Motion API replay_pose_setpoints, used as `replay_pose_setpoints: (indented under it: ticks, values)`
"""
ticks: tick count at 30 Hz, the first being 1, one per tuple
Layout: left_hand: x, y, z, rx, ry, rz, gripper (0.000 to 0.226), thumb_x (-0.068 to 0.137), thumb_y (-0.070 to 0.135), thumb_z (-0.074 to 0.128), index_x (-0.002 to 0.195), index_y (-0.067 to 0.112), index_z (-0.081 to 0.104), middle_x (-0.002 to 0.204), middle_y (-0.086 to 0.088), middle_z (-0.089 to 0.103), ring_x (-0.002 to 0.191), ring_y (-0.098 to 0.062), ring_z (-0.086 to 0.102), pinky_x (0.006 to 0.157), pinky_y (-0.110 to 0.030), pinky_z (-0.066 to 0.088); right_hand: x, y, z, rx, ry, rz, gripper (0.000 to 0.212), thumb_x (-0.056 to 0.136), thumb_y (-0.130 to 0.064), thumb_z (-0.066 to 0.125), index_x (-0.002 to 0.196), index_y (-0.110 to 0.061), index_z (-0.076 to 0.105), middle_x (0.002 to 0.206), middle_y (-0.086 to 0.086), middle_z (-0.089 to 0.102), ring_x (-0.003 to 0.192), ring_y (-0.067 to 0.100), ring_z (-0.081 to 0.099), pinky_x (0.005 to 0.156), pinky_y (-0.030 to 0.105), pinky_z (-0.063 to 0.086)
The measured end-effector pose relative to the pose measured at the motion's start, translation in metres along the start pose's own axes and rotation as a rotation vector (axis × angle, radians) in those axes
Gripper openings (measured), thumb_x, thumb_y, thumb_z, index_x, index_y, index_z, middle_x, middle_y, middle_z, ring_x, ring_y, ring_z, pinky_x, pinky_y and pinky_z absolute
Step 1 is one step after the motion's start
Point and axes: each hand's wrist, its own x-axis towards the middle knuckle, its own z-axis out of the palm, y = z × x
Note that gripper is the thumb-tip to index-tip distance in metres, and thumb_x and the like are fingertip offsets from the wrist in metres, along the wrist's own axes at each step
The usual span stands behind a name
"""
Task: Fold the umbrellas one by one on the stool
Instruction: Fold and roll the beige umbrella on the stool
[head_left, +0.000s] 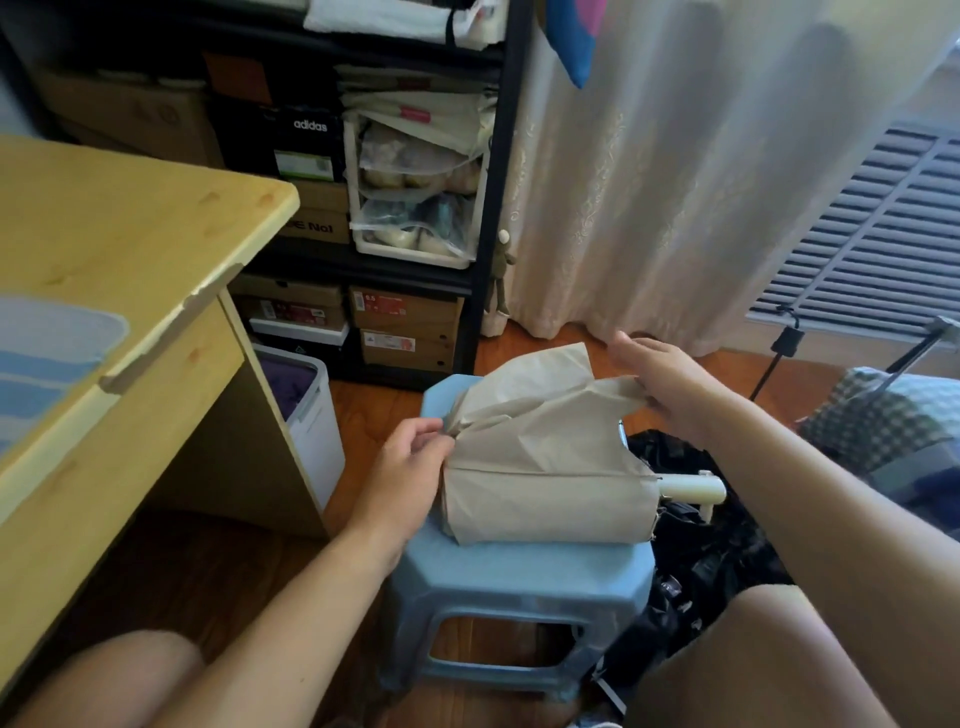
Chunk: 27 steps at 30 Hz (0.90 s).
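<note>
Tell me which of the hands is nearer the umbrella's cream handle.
Right. The right hand is above the cream handle, on the fabric; the left hand pinches fabric at the umbrella's opposite end.

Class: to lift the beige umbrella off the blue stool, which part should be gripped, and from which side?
Probably the cream handle, approached from the right: it juts rigid and bare past the stool edge, while the beige umbrella canopy is loose, crumpled fabric.
</note>
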Motion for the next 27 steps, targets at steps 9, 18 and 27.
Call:
replay_pose_setpoints:
  ticks: [9, 18, 27]
  values:
    - [0.014, -0.019, 0.012, 0.557, -0.068, 0.426, 0.016, 0.085, 0.02, 0.081, 0.098, 0.024, 0.072, 0.115, 0.014, 0.05, 0.114, -0.006, 0.043, 0.094, -0.001, 0.024, 0.051, -0.056, 0.009, -0.821, -0.379, -0.09, 0.084, 0.089, -0.043, 0.076, 0.159, -0.041, 0.03, 0.163, -0.007, 0.033, 0.149, 0.022, 0.035, 0.119, 0.038, 0.032]
    - [0.001, -0.035, -0.006, 0.636, -0.196, 0.592, 0.033, 0.078, 0.017, 0.085, 0.099, 0.032, 0.064, 0.111, 0.022, 0.039, 0.118, 0.006, 0.038, 0.098, -0.005, 0.027, 0.01, -0.057, 0.019, -1.197, -0.467, -0.434, 0.017, 0.082, -0.015, 0.067, 0.072, -0.025, 0.057, 0.074, -0.006, 0.06, 0.069, 0.015, 0.056, 0.062, 0.03, 0.045]
    - [-0.008, -0.037, -0.002, 0.404, -0.137, 0.266, 0.093, 0.076, 0.027, 0.09, 0.146, 0.042, 0.031, 0.122, 0.015, 0.05, 0.106, 0.009, 0.054, 0.084, -0.001, 0.036, -0.107, 0.04, -0.013, -0.824, -0.305, -0.861, 0.043, 0.058, 0.012, 0.067, 0.079, -0.026, 0.059, 0.103, -0.02, 0.051, 0.099, 0.002, 0.05, 0.077, 0.009, 0.037]
